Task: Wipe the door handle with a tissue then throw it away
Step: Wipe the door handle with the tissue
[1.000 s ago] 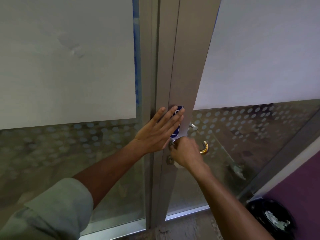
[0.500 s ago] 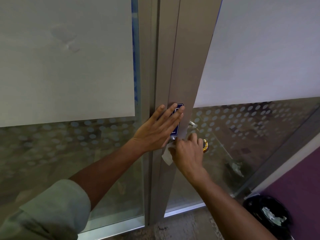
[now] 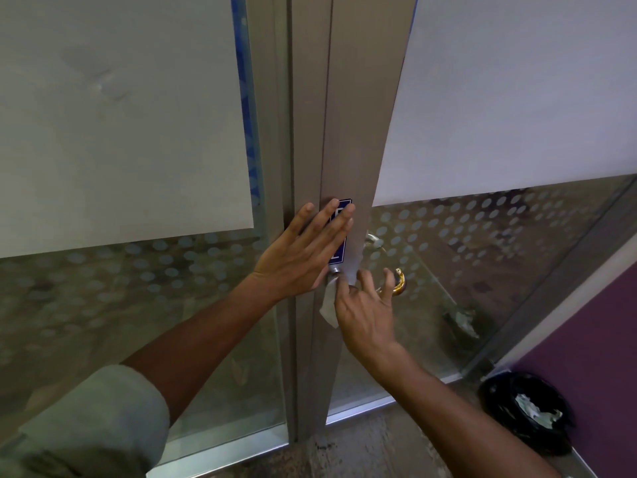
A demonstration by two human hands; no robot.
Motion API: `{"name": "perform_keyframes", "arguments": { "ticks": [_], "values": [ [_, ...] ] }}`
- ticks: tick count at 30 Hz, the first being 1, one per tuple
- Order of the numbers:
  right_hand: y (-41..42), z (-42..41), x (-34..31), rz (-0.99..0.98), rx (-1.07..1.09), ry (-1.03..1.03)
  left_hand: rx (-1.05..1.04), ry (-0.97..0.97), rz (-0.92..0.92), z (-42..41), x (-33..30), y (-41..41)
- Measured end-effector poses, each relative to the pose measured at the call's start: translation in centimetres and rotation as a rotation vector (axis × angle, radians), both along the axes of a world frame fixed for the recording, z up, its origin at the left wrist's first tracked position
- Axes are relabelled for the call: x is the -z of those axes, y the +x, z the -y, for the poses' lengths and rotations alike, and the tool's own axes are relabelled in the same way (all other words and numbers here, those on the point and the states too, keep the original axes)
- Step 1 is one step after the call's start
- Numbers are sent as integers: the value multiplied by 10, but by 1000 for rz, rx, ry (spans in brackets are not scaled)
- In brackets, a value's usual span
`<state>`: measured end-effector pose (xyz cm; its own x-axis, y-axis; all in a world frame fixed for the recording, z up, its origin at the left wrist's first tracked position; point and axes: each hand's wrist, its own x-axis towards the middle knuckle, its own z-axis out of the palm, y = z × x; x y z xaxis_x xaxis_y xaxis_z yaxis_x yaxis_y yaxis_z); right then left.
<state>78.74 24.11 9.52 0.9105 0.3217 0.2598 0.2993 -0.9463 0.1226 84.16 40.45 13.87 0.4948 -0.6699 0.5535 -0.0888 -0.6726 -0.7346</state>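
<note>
A brass-tipped door handle (image 3: 399, 283) sticks out from the metal door frame (image 3: 358, 132), its base by a small round knob (image 3: 335, 270). My right hand (image 3: 367, 315) presses a white tissue (image 3: 329, 305) against the handle's base, fingers partly spread over the lever. The tissue hangs down to the left of that hand. My left hand (image 3: 306, 253) lies flat on the frame, fingers spread over a blue sign (image 3: 339, 232).
Glass panels with frosted dots and white paper sheets flank the frame. A black bin (image 3: 527, 412) lined with a bag and holding crumpled tissue stands on the floor at the lower right, beside a purple wall (image 3: 593, 339).
My right hand has slid up along the handle from a closed grip to a looser hold with fingers spread, and the tissue now hangs out on its left. The left hand stays flat.
</note>
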Motion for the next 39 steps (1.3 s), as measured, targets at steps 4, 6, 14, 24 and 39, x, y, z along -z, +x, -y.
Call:
{"name": "perform_keyframes", "arguments": {
  "ticks": [4,6,14,24,39],
  "values": [
    [0,19,1,-11,-100,-97,-10,11,6,0,-1,-2],
    [4,30,1,4,-160,-122,-10,9,8,0,-1,-2],
    [33,79,0,103,-426,-236,-19,4,7,-1,-1,-2],
    [56,101,-6,160,-638,-324,-21,-5,6,-1,1,0],
    [98,155,-39,204,-803,-389,-50,-3,2,0,3,-1]
  ]
}}
